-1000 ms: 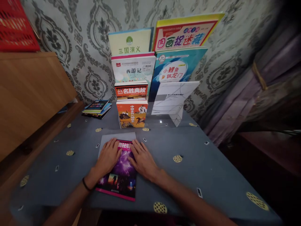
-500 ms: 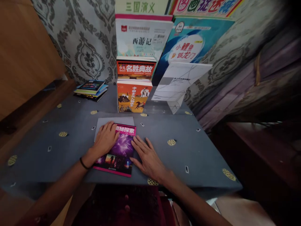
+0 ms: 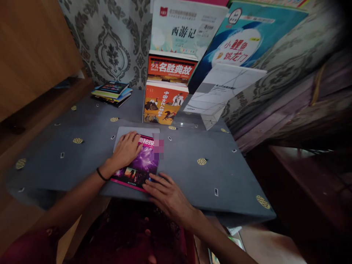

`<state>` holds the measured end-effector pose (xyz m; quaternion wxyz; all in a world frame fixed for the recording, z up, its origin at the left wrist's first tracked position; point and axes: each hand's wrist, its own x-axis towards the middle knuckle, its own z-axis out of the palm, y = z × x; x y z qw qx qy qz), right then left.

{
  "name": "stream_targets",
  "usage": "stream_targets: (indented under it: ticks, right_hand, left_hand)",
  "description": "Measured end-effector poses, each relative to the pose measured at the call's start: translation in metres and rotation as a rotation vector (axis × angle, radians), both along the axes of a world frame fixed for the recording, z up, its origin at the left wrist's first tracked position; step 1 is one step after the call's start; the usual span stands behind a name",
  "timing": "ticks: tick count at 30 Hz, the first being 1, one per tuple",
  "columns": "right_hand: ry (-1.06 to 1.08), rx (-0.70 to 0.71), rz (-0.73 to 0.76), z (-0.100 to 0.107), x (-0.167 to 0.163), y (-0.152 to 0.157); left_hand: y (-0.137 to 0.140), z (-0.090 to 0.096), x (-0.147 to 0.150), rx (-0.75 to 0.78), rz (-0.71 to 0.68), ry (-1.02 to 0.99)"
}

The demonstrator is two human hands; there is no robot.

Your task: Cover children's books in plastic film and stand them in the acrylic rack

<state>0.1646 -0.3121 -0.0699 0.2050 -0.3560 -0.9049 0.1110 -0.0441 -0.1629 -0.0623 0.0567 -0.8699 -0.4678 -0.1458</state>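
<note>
A purple and pink book (image 3: 144, 159) lies front cover up near the table's front edge, on top of a pale grey flat sheet or cover (image 3: 123, 132) that shows past its top and left. My left hand (image 3: 128, 148) rests flat over the book's upper left part, fingers stretched out. At the book's lower right corner, my right hand (image 3: 166, 196) touches the cover with its fingertips, fingers extended and somewhat apart. Neither hand grasps anything. The book's left portion is hidden under my left hand.
Several books, among them an orange one (image 3: 162, 104) and a teal one (image 3: 247, 36), stand upright in a clear stand (image 3: 211, 119) behind. A small stack of books (image 3: 112, 93) lies at the back left of the grey patterned tablecloth (image 3: 187, 179). Patterned curtain hangs behind.
My right hand has slid from the book's right edge down to its lower right corner. My left hand stays on the cover. The whole view has shifted slightly.
</note>
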Motion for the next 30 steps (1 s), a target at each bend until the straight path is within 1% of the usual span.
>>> stream_targets:
  ticks: [3, 6, 8, 10, 12, 13, 14, 15, 16, 18, 20, 22, 25, 28, 30]
  right_hand:
    - [-0.001, 0.029, -0.004, -0.002, -0.002, 0.007]
    - [-0.064, 0.061, -0.002, -0.002, 0.009, 0.019]
    - [-0.124, 0.076, -0.077, -0.001, 0.021, 0.029]
    - [-0.150, 0.079, -0.216, 0.000, 0.030, 0.040]
    - [-0.123, 0.082, -0.338, 0.002, 0.028, 0.046]
    - [-0.101, 0.084, -0.348, 0.003, 0.022, 0.047]
    - [-0.078, 0.085, -0.320, 0.004, 0.012, 0.047]
    - [-0.062, 0.078, -0.253, 0.005, 0.001, 0.045]
    - [-0.053, 0.075, -0.137, 0.006, -0.012, 0.041]
    - [-0.069, 0.025, 0.070, 0.008, -0.036, 0.033]
    - [-0.091, -0.039, 0.158, 0.010, -0.049, 0.026]
    - [-0.098, -0.105, 0.149, 0.012, -0.048, 0.023]
    - [-0.085, -0.175, 0.061, 0.014, -0.028, 0.025]
    - [-0.059, -0.196, -0.036, 0.012, -0.001, 0.033]
    - [-0.031, -0.182, -0.116, 0.006, 0.015, 0.042]
  left_hand:
    - [0.002, 0.005, -0.001, -0.010, 0.004, 0.035]
    - [0.003, 0.015, -0.007, -0.018, 0.095, 0.118]
    - [0.004, 0.022, -0.014, -0.029, 0.190, 0.173]
    - [0.003, 0.028, -0.022, -0.072, 0.284, 0.194]
    - [0.002, 0.031, -0.027, -0.133, 0.343, 0.184]
    - [0.001, 0.032, -0.028, -0.157, 0.355, 0.179]
    - [-0.001, 0.033, -0.028, -0.168, 0.359, 0.179]
    - [-0.002, 0.033, -0.028, -0.168, 0.359, 0.187]
    - [-0.003, 0.033, -0.027, -0.161, 0.359, 0.199]
    - [-0.004, 0.033, -0.025, -0.149, 0.371, 0.218]
    - [-0.005, 0.033, -0.024, -0.147, 0.380, 0.223]
    - [-0.004, 0.033, -0.024, -0.146, 0.372, 0.222]
    - [-0.003, 0.031, -0.025, -0.142, 0.362, 0.214]
    - [-0.002, 0.030, -0.026, -0.151, 0.364, 0.210]
    - [-0.002, 0.030, -0.026, -0.156, 0.362, 0.209]
